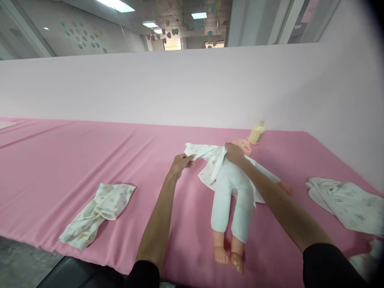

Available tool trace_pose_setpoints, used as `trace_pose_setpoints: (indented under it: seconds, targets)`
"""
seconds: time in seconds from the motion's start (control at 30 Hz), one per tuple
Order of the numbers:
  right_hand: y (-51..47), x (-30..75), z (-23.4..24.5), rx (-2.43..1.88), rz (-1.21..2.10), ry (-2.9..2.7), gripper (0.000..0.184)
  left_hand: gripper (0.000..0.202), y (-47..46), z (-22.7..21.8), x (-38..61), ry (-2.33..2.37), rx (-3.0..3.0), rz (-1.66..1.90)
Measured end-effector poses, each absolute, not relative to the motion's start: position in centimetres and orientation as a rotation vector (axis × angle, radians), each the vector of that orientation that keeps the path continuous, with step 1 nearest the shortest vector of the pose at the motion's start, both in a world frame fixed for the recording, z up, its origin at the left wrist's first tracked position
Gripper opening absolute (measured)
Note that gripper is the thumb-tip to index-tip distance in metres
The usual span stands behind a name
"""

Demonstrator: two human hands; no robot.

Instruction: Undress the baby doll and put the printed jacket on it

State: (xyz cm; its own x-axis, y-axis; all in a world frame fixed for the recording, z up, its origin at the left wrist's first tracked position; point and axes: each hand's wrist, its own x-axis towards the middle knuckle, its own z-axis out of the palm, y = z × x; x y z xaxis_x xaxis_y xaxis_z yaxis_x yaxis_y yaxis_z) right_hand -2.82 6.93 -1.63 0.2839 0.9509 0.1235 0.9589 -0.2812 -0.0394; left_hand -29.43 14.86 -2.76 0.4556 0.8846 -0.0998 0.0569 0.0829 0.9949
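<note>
A baby doll (232, 192) with a white cloth body lies on its back on the pink table cover (75, 160), head away from me. A white printed baby shirt (210, 160) is spread under and beside its upper body. My left hand (181, 163) is closed on the shirt's sleeve end, stretched out to the doll's left. My right hand (234, 154) is closed on the shirt's edge at the doll's neck and chest.
Printed baby trousers (96, 212) lie folded at the near left. Another white printed cloth (345, 204) lies at the right. A pale yellow feeding bottle (257, 134) stands behind the doll's head, next to the pink partition wall (150, 88).
</note>
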Motion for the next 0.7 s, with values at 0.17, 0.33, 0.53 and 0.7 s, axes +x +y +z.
trace_pose_setpoints:
  seconds: [0.17,0.33,0.53,0.7]
  targets:
    - [6.8,-3.0,-1.6,-2.406,-0.101,-1.829,0.023,0.032,16.3,-2.2,-28.2,0.954,1.186,0.979]
    - [6.5,-2.8,-1.4,-2.419,-0.097,-1.793,0.021,0.038,17.0,-2.1,-26.2,1.152,1.147,1.085]
    - [6.5,-3.1,-1.4,-2.423,-0.085,-1.779,0.024,0.055,14.4,-4.1,-26.0,1.169,1.244,0.990]
    - [6.4,-3.4,-1.2,-2.417,-0.082,-1.772,0.026,0.040,12.0,-4.9,-24.8,1.217,1.345,0.943]
